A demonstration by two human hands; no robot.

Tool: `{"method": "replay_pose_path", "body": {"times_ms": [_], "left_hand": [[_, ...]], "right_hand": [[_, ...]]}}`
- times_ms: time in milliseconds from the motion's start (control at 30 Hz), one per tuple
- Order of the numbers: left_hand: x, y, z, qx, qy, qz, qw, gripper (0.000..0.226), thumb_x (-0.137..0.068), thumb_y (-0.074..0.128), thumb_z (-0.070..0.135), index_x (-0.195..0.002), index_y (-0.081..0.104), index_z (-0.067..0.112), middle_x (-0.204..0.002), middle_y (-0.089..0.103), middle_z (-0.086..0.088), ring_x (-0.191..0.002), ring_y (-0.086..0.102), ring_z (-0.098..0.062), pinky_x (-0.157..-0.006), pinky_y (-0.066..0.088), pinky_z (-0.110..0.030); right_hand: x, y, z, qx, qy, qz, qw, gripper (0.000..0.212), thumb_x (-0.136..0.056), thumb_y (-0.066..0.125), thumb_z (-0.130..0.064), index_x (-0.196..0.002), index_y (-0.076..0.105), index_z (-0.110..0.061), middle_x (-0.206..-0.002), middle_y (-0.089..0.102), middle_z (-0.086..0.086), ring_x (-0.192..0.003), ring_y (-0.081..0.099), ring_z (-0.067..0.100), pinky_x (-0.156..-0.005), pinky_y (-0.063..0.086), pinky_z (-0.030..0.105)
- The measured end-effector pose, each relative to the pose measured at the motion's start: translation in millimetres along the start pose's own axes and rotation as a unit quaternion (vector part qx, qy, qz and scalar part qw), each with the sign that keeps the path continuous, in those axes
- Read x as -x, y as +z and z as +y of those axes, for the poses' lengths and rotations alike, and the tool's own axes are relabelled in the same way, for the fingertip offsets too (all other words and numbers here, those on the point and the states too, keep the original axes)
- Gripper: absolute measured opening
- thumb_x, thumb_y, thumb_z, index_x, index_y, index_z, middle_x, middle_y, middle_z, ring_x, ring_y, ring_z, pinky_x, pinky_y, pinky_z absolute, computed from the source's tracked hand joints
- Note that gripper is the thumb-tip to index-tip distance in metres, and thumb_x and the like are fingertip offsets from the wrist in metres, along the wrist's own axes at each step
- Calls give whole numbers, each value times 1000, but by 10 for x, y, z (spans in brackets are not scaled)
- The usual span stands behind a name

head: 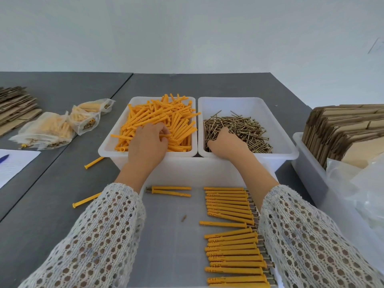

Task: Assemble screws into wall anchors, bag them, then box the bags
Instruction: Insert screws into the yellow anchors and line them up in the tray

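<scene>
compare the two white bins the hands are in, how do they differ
The left bin holds orange anchors, heaped past its rim; the right bin holds brass screws, lying lower with bare white wall showing. The left hand is in the anchors, the right hand in the screws. Both are white, similar-sized, side by side.

Orange-yellow ribbed plastic wall anchors [166, 121] are filling a white rectangular plastic bin [108, 147]; brass-gold metal screws [239, 129] are lying in a second white plastic bin [286, 148]. Rows of orange-yellow assembled anchors [230, 231] with dull metallic screw heads are showing against the flat grey tabletop [62, 183]. Cream-white open-knit sleeves [104, 235] are displaying a honeycomb lace pattern. Translucent, milky plastic bags [52, 129] are tinting their yellow contents pale. Brown corrugated cardboard sheets [342, 129] are showing striped, fluted edges. White lined paper [14, 167] is bearing a blue pen [4, 157]. The wall [187, 34] is appearing pale grey-white.
</scene>
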State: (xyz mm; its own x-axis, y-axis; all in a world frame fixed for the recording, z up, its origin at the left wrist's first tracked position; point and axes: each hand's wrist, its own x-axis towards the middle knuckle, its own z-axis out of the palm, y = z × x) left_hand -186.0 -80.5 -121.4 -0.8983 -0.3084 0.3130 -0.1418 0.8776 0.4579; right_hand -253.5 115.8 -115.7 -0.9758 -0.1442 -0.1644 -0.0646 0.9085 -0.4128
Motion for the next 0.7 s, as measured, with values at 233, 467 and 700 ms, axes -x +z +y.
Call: {"method": "replay_pose_path", "body": {"times_ms": [233,467,700], "left_hand": [[9,55,43,24,69,65,995,21,-100,54,26,-117,67,23,-112,66,1,-114,50,-25,-84,47,-39],[61,77,151,-6,167,140,976,26,-101,54,23,-118,69,11,-98,70,-6,-95,50,-29,-76,46,-45],[134,77,221,60,183,121,974,30,-105,46,22,-131,60,18,-100,70,-1,-84,64,-23,-65,53,-45]], "right_hand": [[29,1,28,-85,-30,86,992,37,-95,49,-16,-126,32,-5,-94,57,11,-82,57,29,-62,44,36],[80,4,51,-109,-110,128,980,10,-96,50,-9,-106,48,-8,-82,60,8,-74,57,26,-63,44,38],[103,20,23,-75,-168,92,978,15,-98,54,-18,-111,49,-14,-89,65,5,-80,62,25,-68,50,38]]}}
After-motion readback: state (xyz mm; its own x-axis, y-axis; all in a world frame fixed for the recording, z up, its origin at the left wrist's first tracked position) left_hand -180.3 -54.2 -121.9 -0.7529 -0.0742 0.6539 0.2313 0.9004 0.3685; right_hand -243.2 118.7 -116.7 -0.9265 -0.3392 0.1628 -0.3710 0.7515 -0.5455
